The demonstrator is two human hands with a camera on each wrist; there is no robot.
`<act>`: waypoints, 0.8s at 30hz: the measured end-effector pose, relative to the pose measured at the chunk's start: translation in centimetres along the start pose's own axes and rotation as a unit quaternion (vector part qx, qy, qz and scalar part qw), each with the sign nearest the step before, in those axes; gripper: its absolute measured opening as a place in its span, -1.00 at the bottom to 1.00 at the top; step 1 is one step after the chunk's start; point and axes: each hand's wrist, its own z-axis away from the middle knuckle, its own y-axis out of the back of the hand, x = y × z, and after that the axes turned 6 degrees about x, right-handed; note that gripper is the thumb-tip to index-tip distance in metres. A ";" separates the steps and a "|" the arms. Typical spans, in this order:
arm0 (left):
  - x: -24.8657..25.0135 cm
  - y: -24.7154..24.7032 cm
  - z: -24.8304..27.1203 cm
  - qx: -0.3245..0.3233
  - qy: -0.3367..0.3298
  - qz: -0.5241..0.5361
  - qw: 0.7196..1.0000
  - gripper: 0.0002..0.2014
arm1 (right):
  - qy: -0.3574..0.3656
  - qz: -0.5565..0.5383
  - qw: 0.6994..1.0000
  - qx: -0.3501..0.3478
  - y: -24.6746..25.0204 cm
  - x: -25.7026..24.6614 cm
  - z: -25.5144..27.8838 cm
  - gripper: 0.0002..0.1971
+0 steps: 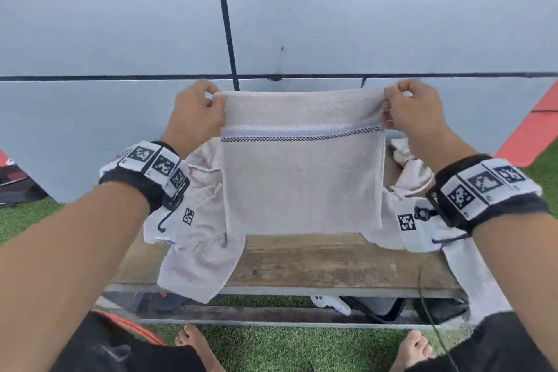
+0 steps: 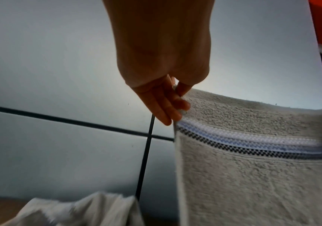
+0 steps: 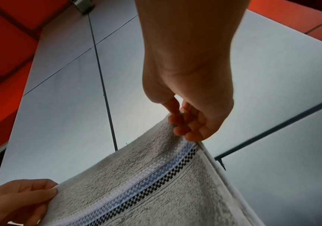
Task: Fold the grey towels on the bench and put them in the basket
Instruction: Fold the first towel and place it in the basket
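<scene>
A grey towel (image 1: 302,178) with a white, blue and black checked band hangs spread in the air above the wooden bench (image 1: 317,266). My left hand (image 1: 199,112) pinches its top left corner; my right hand (image 1: 413,112) pinches its top right corner. In the left wrist view the left hand (image 2: 168,97) holds the grey towel (image 2: 253,175) at its corner. The right hand (image 3: 189,122) grips the grey towel (image 3: 146,183) in the right wrist view, where the left hand (image 3: 20,200) also shows. Another towel (image 1: 202,244) drapes over the bench's front left. No basket is in view.
More crumpled towels (image 1: 407,172) lie on the bench's right side. A grey panelled wall (image 1: 120,39) stands right behind the bench. Green turf (image 1: 271,347) and my bare feet are below, with dark objects and a white controller (image 1: 332,303) under the bench.
</scene>
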 end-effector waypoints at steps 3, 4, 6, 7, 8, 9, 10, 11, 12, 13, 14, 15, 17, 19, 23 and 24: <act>2.8 1.1 -2.7 0.047 -0.012 0.044 0.998 -0.92 | 0.013 -0.058 0.998 -0.002 -0.4 -3.9 -1.8 -0.90; 3.5 1.5 -3.4 0.059 -0.021 0.046 0.997 -0.92 | 0.023 -0.070 0.997 0.003 -0.3 -4.7 -2.1 -0.88; 4.1 2.3 -4.1 0.068 -0.042 0.032 0.996 -0.89 | 0.039 -0.088 0.995 0.013 0.1 -5.5 -2.5 -0.87; 4.1 2.6 -4.1 0.065 -0.052 0.022 0.996 -0.89 | 0.045 -0.087 0.995 0.014 0.4 -5.5 -2.5 -0.87; 4.0 2.9 -4.1 0.055 -0.061 0.013 0.996 -0.88 | 0.052 -0.076 0.996 0.012 0.6 -5.3 -2.3 -0.89; 3.8 3.1 -3.7 0.042 -0.067 0.006 0.997 -0.88 | 0.059 -0.058 0.997 0.009 0.9 -4.8 -1.9 -0.91; 3.4 3.1 -3.3 0.027 -0.068 0.001 0.997 -0.87 | 0.060 -0.040 0.997 0.006 1.2 -4.1 -1.5 -0.93; 2.9 3.0 -2.7 0.010 -0.065 -0.003 0.998 -0.88 | 0.054 -0.021 0.998 0.002 1.5 -3.1 -1.0 -0.91; 2.2 2.8 -1.9 -0.008 -0.059 -0.009 0.998 -0.89 | 0.043 -0.003 0.999 -0.005 1.9 -1.9 -0.4 -0.90; 1.4 2.5 -1.1 -0.029 -0.046 -0.013 0.998 -0.91 | 0.029 0.019 0.999 -0.016 2.3 -0.5 0.2 -0.89; 0.5 2.2 -0.1 -0.055 -0.032 -0.021 0.998 -0.92 | 0.015 0.043 0.998 -0.032 2.8 0.8 1.1 -0.88; -0.3 1.9 1.0 -0.084 -0.018 -0.028 0.996 -0.92 | 0.000 0.065 0.996 -0.053 3.2 2.2 1.9 -0.86; -2.3 1.4 3.4 -0.160 0.025 -0.039 0.986 -0.92 | -0.021 0.114 0.988 -0.105 4.3 4.6 4.0 -0.80; -4.4 0.9 5.9 -0.241 0.049 -0.082 0.966 -0.93 | -0.034 0.181 0.969 -0.166 5.3 6.7 5.9 -0.77; -6.9 0.5 9.9 -0.352 0.101 -0.032 0.930 -0.87 | -0.039 0.256 0.928 -0.270 6.8 9.1 8.2 -0.77; -7.1 0.3 10.6 -0.357 0.117 -0.004 0.927 -0.83 | -0.042 0.256 0.923 -0.284 6.9 9.2 8.6 -0.78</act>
